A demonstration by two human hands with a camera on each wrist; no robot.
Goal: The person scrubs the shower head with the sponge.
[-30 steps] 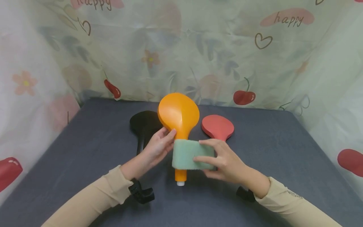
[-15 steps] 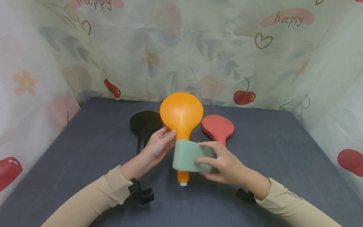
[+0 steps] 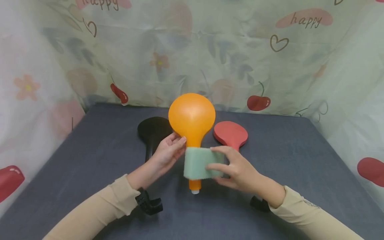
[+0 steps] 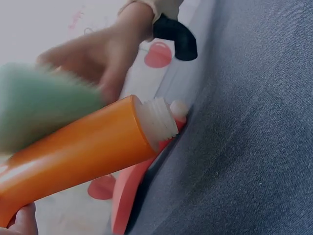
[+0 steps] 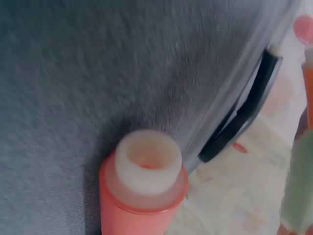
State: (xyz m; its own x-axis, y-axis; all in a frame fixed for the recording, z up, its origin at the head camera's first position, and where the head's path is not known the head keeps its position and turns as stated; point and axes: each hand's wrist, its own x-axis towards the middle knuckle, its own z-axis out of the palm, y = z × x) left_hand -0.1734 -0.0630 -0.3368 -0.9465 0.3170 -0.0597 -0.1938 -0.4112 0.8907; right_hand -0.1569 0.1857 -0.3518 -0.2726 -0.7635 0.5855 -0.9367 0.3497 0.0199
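Mid-view in the head view, my left hand (image 3: 166,153) holds an orange handheld shower head (image 3: 192,115) by its neck, thumb in front. The shower head stands nearly upright, rounded side facing me. Its white threaded end (image 4: 159,120) points down and shows in the left wrist view. A pale green sponge (image 3: 196,163) is gripped by my right hand (image 3: 240,171), fingers spread over its near face. It lies across the front of the orange handle (image 4: 83,152), hiding the handle's middle; the sponge (image 4: 39,105) is blurred in the left wrist view.
Behind the left hand a black shower head (image 3: 154,130) lies on the dark grey tabletop (image 3: 288,150). A red shower head (image 3: 230,134) lies behind the right hand, its hollow white end (image 5: 146,161) close to the right wrist camera. Patterned cloth (image 3: 192,60) hangs around the table.
Over the last second the orange shower head has turned so its rounded side faces me, and it has risen slightly. The sponge dipped and tilted, then came back up along the handle.
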